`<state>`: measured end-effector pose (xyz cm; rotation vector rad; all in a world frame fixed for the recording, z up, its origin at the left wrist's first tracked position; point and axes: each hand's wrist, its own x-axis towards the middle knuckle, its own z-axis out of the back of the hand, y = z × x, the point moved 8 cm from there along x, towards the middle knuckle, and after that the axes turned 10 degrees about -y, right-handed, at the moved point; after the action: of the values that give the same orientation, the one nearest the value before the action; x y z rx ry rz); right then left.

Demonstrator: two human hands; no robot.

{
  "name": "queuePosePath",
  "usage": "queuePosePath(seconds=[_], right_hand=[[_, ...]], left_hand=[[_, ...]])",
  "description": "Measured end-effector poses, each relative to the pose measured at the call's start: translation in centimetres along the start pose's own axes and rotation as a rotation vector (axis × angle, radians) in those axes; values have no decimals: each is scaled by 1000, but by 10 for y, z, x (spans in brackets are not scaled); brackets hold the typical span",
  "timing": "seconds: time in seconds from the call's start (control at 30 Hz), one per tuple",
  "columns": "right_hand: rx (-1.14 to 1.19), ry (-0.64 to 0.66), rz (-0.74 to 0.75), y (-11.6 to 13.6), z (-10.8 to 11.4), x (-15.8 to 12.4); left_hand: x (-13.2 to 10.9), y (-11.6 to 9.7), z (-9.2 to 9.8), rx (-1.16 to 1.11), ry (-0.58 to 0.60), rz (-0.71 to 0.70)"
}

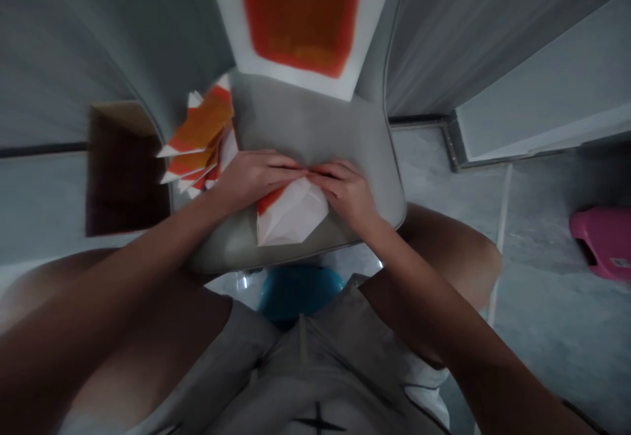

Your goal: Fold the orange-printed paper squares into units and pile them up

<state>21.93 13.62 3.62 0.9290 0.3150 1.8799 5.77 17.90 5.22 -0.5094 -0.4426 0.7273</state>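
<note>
Pressing down on a grey padded seat [315,126], the person's left hand [254,179] and right hand [345,195] lie nearly flat, fingers extended and almost closed together, their fingertips [309,172] meeting near the middle of the seat. Under them sits a folded white paper with an orange-red edge [290,215], its lower point showing toward the seat's near side while its upper part is hidden by both hands. The right hand rests on the paper; the left touches its upper left edge. Whether either hand truly grips the paper or only presses it, the view cannot tell. Just beside the left hand, a loose pile of folded orange-and-white paper pieces [202,136] lies on the seat's left edge, overlapping so that their number is hard to make out. Beyond the seat, a white sheet printed with a blurred orange-red square [300,18] is cut off by the top of the frame. A dark brown panel [125,182] stands in shadow to the left, a rounded teal-blue object [298,294] shows below the seat, partly hidden by the person's grey shorts [315,369], and a pink plastic object [604,244] sits cut off at the right edge on a grey concrete floor [547,303].
</note>
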Motion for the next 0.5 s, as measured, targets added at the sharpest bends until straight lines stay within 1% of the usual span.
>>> queuePosePath(seconds=[0.1,0.17,0.23,0.3,0.37,0.47,0.5], right_hand=[[13,-16,0,-1,1,-1],[22,-57,21,-1,3,-2],[45,-106,63,2,6,-2],[82,-146,108,5,9,-3],[110,-163,128,7,10,-3],[123,-152,88,6,11,-3],[126,-143,65,5,11,-2]], left_hand=[[5,-4,8,-97,-3,43],[9,-2,12,-141,-22,130],[12,3,13,-151,-27,248],[13,6,10,-135,21,321],[15,5,6,-124,100,336],[19,3,-1,-151,217,344],[21,2,-1,-178,217,347]])
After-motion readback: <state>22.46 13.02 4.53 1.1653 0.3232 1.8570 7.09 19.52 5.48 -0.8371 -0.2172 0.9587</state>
